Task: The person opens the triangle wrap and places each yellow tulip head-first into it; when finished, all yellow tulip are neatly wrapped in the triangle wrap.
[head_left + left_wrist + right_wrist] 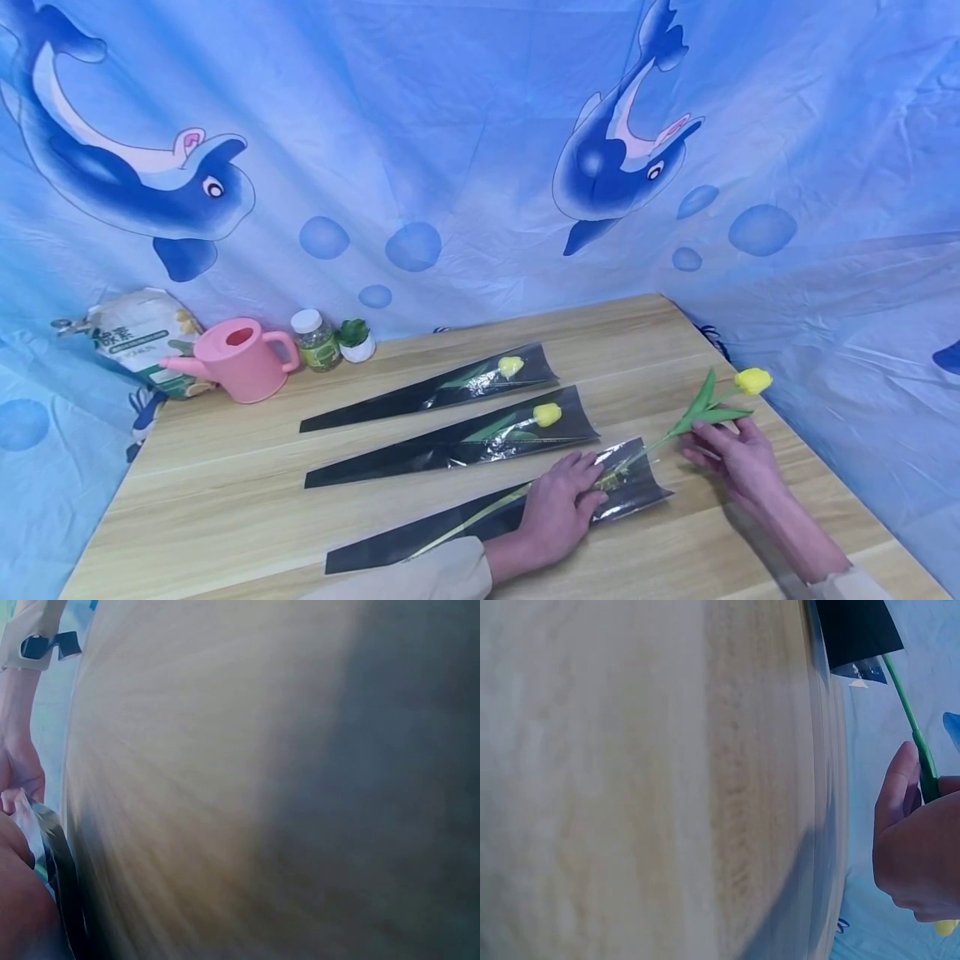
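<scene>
Three dark sleeves with clear fronts lie on the wooden table. The far sleeve (390,402) and the middle sleeve (375,469) each hold a yellow tulip. My left hand (551,512) lies over the near sleeve (420,537), thumb and fingers gripping its front near the wide mouth. Beyond that mouth, my right hand (738,458) pinches an artificial tulip (752,382) just below its green leaves. The tulip's long stem runs along the near sleeve, partly hidden under my left hand. In the right wrist view, the stem (904,701) passes between the sleeve and my fingers.
At the back left stand a pink watering can (243,362), a printed bag (146,342), a jar with a white lid (317,340) and a small potted plant (356,340). A blue dolphin-print curtain (480,150) hangs behind the table.
</scene>
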The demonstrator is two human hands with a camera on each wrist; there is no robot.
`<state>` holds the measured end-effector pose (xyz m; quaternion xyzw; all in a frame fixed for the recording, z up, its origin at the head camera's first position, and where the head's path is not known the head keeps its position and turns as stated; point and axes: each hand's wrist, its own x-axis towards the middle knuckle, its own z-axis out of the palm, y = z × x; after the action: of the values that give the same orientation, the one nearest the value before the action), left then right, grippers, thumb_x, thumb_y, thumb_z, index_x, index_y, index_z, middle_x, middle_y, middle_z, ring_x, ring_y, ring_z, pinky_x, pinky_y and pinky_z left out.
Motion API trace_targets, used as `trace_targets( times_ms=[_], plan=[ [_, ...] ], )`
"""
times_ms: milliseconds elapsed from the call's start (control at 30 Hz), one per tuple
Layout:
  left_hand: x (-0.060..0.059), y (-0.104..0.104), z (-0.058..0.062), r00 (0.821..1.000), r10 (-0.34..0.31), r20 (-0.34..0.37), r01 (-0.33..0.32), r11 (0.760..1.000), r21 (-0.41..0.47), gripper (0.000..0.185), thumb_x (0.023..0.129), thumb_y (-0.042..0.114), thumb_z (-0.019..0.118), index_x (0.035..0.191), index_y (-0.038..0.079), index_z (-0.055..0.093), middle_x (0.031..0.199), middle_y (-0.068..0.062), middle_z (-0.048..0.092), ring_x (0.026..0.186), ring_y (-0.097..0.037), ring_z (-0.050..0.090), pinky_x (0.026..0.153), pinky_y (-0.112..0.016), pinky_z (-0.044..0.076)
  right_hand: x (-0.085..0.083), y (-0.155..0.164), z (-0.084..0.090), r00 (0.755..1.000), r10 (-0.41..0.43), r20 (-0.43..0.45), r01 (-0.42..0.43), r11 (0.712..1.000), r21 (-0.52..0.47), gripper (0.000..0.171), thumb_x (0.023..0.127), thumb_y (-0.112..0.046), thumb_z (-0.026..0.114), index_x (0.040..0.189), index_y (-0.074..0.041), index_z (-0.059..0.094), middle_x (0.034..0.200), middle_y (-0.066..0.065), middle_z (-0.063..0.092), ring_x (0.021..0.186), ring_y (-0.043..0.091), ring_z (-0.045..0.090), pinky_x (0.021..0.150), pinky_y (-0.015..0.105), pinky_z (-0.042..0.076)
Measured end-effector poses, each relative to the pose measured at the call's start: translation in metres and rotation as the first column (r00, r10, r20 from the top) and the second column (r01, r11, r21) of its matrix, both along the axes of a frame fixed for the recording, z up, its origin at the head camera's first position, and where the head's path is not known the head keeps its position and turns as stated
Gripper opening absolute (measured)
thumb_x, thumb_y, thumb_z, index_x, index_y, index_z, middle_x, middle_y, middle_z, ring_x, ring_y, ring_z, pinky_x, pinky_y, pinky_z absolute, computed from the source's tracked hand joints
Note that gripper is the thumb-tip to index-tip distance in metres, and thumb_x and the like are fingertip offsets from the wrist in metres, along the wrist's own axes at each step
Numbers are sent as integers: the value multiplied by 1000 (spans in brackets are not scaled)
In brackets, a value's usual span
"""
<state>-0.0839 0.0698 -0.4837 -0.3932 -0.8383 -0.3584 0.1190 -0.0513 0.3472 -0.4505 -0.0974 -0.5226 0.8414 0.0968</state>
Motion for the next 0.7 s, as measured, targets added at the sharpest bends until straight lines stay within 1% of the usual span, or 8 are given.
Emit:
trace_targets(
  times_ms=[167, 333, 400, 500, 567, 700],
  plan=[
    [0, 0, 0, 1000, 1, -5, -1, 1000, 0, 39, 90, 22, 74, 126, 8, 70, 129, -8, 66, 122, -28, 60, 96, -41, 52, 2, -3, 3, 999, -1, 50, -1, 999, 32, 28, 95, 4, 63, 115, -10, 49, 99, 4, 73, 86, 19, 73, 74, 32, 60],
    [0, 1, 0, 1000, -2, -2, 2, 1000, 3, 39, 90, 22, 74, 126, 7, 70, 130, -8, 66, 121, -28, 60, 97, -41, 52, 1, -8, 4, 994, -12, 107, 0, 994, 113, 35, 95, 2, 65, 118, -7, 40, 96, 1, 73, 84, 17, 72, 74, 30, 60],
    [-1, 1, 0, 1000, -3, 0, 3, 1000, 2, 38, 90, 22, 74, 125, 8, 70, 130, -8, 65, 121, -28, 60, 96, -41, 52, 1, -9, 2, 994, -17, 106, 3, 991, 137, 38, 94, 3, 65, 119, -7, 38, 95, 0, 73, 83, 16, 72, 73, 30, 60],
    [-1, 1, 0, 1000, -4, -5, 4, 1000, 2, 38, 90, 22, 73, 125, 8, 71, 130, -9, 65, 121, -28, 61, 96, -41, 53, 2, -9, 0, 996, -14, 90, 1, 990, 138, 42, 94, 4, 66, 120, -9, 36, 95, 0, 73, 83, 15, 72, 73, 30, 60],
    [-1, 1, 0, 1000, -5, -5, 5, 1000, 7, 38, 90, 22, 74, 125, 7, 71, 130, -9, 65, 121, -29, 61, 96, -41, 52, 3, -9, -1, 998, -8, 70, 0, 993, 121, 38, 94, 3, 65, 118, -10, 39, 95, 0, 73, 83, 15, 72, 73, 30, 60],
    [-1, 0, 1, 1000, -4, 4, 4, 1000, 17, 37, 90, 21, 74, 125, 7, 71, 130, -9, 65, 121, -29, 61, 97, -42, 52, 4, -9, -3, 1000, -1, 13, 0, 998, 55, 19, 98, -1, 61, 109, -11, 50, 98, 1, 72, 87, 16, 72, 75, 31, 60]
  ],
)
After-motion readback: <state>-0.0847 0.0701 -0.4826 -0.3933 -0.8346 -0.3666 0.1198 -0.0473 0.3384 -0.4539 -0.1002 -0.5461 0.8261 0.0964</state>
